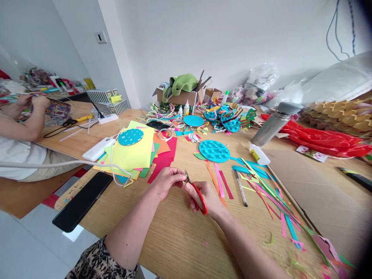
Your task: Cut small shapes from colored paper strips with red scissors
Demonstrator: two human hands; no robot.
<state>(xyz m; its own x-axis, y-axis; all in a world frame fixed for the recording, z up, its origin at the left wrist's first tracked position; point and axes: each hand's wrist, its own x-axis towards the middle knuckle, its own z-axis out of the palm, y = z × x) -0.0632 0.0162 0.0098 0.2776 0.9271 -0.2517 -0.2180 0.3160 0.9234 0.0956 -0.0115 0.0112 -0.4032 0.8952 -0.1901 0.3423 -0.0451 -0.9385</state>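
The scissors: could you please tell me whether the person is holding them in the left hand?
No, the right hand holds the scissors by their red handle, with the left hand close beside them.

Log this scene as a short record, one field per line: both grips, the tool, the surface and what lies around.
Left grip: closed in a pinch; what it holds is too small to make out
Right grip: around the red-handled scissors
Blades: close beside the left fingertips
Surface: wooden table
Left side: piled coloured paper, speckled blue disc on top; black phone
Ahead: textured blue disc
Right side: loose paper strips, pen, grey bottle
Far left: another person
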